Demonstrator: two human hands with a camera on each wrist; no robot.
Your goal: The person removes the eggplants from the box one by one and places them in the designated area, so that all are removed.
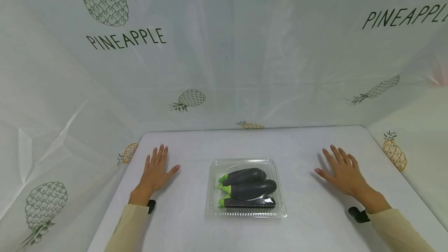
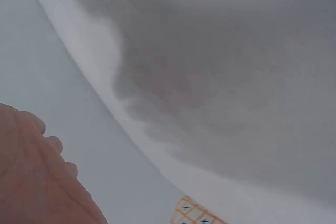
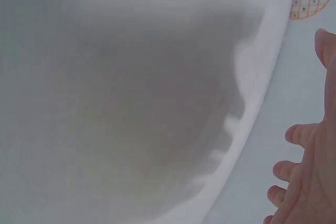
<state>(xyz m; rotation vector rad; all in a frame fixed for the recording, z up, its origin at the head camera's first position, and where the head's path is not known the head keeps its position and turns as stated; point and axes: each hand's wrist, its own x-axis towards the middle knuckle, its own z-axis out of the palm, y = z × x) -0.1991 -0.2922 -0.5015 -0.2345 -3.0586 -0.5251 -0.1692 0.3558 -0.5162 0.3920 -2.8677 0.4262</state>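
A clear plastic clamshell box lies in the middle of the white table in the head view. Through its lid show several dark eggplants with green stems, lying side by side with the stems toward the left. To the left of the box is my left hand, palm down with its fingers straight and thumb spread, holding nothing. My right hand, to the right of the box, also has spread fingers and holds nothing. Both hands are apart from the box. Each wrist view shows part of a hand and its shadow on the white surface.
The white table has rounded far corners. Behind it and at both sides hangs a pale sheet printed with pineapples and lettering. A black wrist device sits at the right wrist, another at the left.
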